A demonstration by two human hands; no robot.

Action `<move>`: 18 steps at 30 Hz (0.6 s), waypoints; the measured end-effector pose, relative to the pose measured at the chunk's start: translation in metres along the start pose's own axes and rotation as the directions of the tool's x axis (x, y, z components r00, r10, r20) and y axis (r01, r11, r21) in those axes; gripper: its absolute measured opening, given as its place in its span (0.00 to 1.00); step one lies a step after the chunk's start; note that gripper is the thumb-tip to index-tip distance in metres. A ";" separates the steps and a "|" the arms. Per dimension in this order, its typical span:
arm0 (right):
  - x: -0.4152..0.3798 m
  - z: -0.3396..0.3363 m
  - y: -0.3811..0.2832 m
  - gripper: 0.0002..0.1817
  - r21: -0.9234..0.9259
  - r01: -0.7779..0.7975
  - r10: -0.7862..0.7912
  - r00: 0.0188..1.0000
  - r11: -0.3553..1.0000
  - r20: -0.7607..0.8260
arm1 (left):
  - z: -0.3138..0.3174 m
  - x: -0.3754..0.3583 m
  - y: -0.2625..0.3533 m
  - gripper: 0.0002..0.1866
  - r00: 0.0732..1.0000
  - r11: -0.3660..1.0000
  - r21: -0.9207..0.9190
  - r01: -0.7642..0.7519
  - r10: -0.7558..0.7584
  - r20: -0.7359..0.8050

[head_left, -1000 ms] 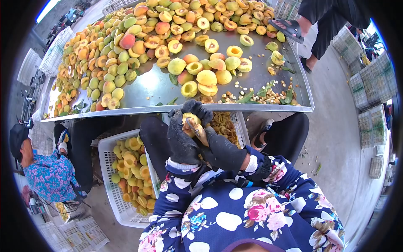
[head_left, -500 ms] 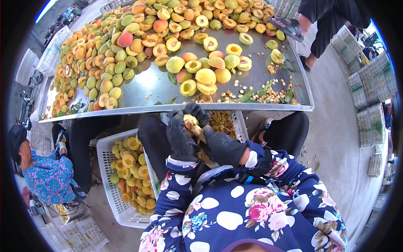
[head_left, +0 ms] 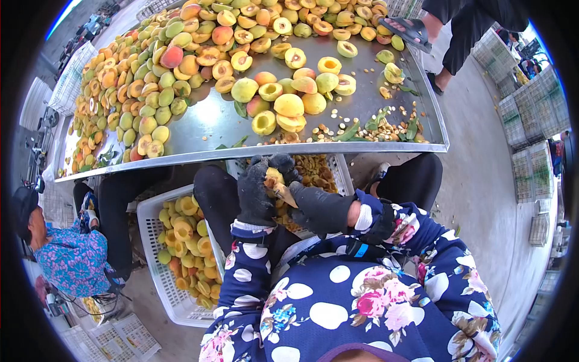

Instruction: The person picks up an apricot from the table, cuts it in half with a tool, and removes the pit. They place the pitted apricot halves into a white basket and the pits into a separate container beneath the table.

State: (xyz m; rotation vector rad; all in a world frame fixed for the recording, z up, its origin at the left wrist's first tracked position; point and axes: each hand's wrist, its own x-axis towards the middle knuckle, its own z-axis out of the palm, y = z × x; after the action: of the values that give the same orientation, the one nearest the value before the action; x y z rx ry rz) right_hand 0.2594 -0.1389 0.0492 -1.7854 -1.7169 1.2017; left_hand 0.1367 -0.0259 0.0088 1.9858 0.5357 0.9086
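Observation:
Both of my hands wear dark work gloves and meet just below the table's front edge. My left hand (head_left: 256, 196) is closed around a yellow peach piece (head_left: 274, 177), with the fingertips curled over its far side. My right hand (head_left: 319, 208) is closed against it from the right. A tan, pointed, blade-like piece (head_left: 283, 194) sticks out between the peach and my right thumb; I cannot tell what it is. Under my hands, a white crate (head_left: 342, 175) holds yellow-brown peach pieces (head_left: 313, 172).
Whole and halved peaches (head_left: 175, 66) heap on the metal table (head_left: 199, 130), with pits and leaves (head_left: 386, 128) at right. A white crate (head_left: 154, 253) of peaches stands left of my legs. One person (head_left: 72, 247) sits at left; another's sandalled foot (head_left: 410, 31) rests at the table's far right.
My hands have shifted slightly left, and the right hand has drawn a little down from the left. More of the tan piece shows between them. The view has tilted slightly.

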 end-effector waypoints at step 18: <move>-0.004 -0.013 0.002 0.09 0.814 -0.302 0.021 0.942 0.496 0.336 | 0.025 -0.004 -0.010 0.14 0.941 0.801 -0.506 0.320 -0.331 0.071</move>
State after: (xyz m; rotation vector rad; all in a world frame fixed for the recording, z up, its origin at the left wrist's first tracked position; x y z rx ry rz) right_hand 0.2708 -0.1396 0.0563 -1.1515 -0.7204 2.0091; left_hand 0.1527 -0.0369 -0.0101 1.3489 0.5582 0.7560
